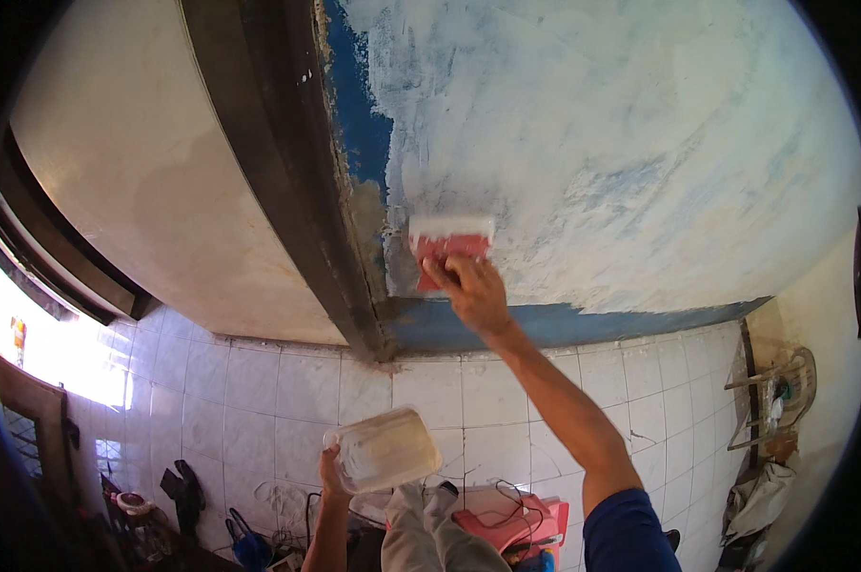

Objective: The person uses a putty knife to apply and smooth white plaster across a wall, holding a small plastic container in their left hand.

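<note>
My right hand (478, 294) grips a red putty spreader (456, 248) low on the wall. White paste covers the spreader's upper edge, which appears to rest against the wall and is a little blurred. Around it the blue wall (602, 133) is largely coated in uneven white filler. Bare blue paint shows in a strip at the left and in a band along the bottom. Below, near my waist, my left hand (331, 472) holds a shallow, see-through plastic tub (392, 450) by its left end. Pale residue shows inside the tub.
A dark post (278, 162) borders the wall on the left. On the tiled floor (430, 386), a pink plastic piece (516, 522) with a cable lies by my legs. A chair (778, 396) stands at the right. Bags and dark items (184, 496) lie lower left.
</note>
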Motion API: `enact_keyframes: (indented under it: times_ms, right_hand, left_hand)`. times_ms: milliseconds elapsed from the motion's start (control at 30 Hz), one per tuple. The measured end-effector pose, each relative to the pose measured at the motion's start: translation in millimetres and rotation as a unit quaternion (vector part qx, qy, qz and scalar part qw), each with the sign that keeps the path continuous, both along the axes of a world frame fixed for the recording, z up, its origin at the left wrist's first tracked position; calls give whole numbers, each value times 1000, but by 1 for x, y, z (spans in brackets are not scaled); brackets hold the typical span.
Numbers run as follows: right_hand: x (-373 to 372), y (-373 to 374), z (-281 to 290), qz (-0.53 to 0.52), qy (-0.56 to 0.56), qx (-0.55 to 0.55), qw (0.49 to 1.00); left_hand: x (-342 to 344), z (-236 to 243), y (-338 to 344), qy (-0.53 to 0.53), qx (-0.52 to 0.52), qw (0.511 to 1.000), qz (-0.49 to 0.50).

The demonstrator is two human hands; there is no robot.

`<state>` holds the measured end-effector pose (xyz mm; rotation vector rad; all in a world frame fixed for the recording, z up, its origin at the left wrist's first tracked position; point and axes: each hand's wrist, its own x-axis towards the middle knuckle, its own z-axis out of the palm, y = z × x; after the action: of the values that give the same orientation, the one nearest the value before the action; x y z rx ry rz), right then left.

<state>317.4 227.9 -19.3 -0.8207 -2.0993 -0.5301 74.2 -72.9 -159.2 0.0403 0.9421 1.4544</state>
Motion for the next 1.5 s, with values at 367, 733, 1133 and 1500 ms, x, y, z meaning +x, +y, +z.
enact_keyframes:
  times_ms: [367,733,1133,1500]
  right_hand:
    - [-34,29,147,33,81,172,981]
    - [-46,29,50,66,8,38,997]
    - [-30,54,163,24,47,199,979]
    - [-26,7,-6,16,0,36,999]
  left_hand:
    - [-11,-9,1,15,-16,1000,9]
    - [-7,2,4,17,-19,1000,11]
    - [-14,-9,1,-7,-1,1000,17]
    - [-13,-12,2,9,-28,999,26]
